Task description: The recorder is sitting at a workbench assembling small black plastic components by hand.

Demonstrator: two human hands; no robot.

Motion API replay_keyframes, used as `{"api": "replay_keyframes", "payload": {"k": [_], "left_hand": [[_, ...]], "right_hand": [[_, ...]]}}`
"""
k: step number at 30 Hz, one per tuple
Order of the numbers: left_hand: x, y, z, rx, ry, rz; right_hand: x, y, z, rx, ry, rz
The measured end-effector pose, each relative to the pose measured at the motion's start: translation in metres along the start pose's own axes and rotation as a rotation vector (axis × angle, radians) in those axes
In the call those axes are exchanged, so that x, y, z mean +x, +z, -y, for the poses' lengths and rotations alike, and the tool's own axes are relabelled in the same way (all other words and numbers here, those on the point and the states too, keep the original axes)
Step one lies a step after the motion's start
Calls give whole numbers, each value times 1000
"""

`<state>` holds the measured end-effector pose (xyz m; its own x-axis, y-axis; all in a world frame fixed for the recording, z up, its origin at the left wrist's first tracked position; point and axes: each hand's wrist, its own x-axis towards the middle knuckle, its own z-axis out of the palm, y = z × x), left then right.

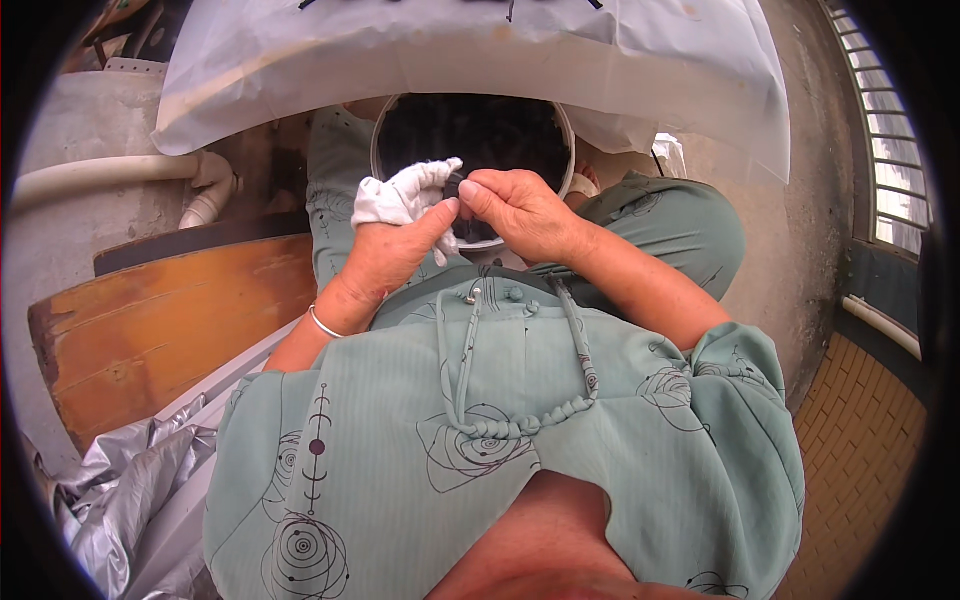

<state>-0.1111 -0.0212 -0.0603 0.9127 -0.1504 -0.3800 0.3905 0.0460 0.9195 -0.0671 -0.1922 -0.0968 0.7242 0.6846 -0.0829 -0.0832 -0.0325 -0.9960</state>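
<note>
My left hand [395, 240] has a white cloth glove [395, 197] over its fingers, while the thumb and palm edge are bare. Its fingers curl in toward the thumb. My right hand [525, 215] meets it, thumb and forefinger pinched together. Between the two hands is a small, thin dark piece [454, 186], too little of it showing to tell its kind. Just beyond and below the hands stands a round white-rimmed bucket [573, 150] between my legs. A mass of dark, nearly black contents [470, 130] lies in it.
A table under a white plastic sheet [470, 65] overhangs the bucket's far side, with a few black bits at its top. To the left are a white pipe [110, 175], a worn orange-brown board [180, 320] and crumpled silver sheeting [140, 490]. A barred window [890, 130] is at right.
</note>
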Motion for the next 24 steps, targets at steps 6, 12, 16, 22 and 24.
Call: {"api": "replay_keyframes", "payload": {"k": [6, 12, 16, 22, 24], "left_hand": [[-1, 9, 3, 229, 66, -74], [1, 9, 9, 719, 319, -123], [7, 8, 8, 418, 256, -102], [9, -11, 5, -160, 19, -36], [10, -14, 11, -350, -46, 99]], "right_hand": [[1, 4, -5, -23, 79, -42], [1, 11, -13, 140, 149, -106], [4, 9, -11, 104, 45, -83], [-3, 2, -7, -315, 29, -101], [-4, -1, -14, -282, -157, -90]]}}
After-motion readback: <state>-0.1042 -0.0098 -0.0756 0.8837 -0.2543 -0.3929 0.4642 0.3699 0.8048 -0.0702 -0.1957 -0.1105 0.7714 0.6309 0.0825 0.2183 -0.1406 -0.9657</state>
